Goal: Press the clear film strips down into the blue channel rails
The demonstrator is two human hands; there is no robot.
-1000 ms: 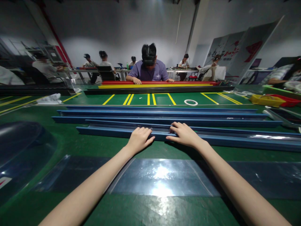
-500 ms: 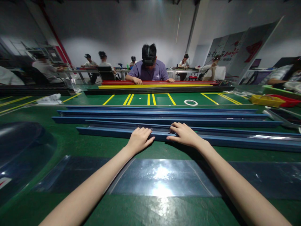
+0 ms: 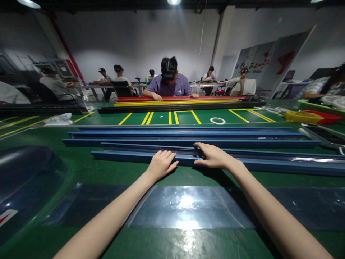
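Note:
Several long blue rails lie side by side across the green table. My left hand [image 3: 161, 164] rests on the nearest blue rail [image 3: 121, 156], fingers curled over its top edge and thumb pointing right. My right hand [image 3: 214, 155] grips the same rail just to the right, fingers reaching over into its channel and thumb along the front face. The two hands are about a hand's width apart. A second blue rail [image 3: 188, 143] lies right behind the one I hold.
A clear plastic sheet [image 3: 185, 207] lies between my forearms, and a dark curved cover [image 3: 24, 172] sits at the left. Across the table a person in a purple shirt [image 3: 169, 83] handles red and yellow rails [image 3: 178, 102]. A white tape ring [image 3: 217, 121] and yellow tray [image 3: 303, 116] lie farther right.
My view has tilted up a little, so everything sits lower in the picture. My right hand's fingers have stretched farther over the rail. The left hand has barely moved.

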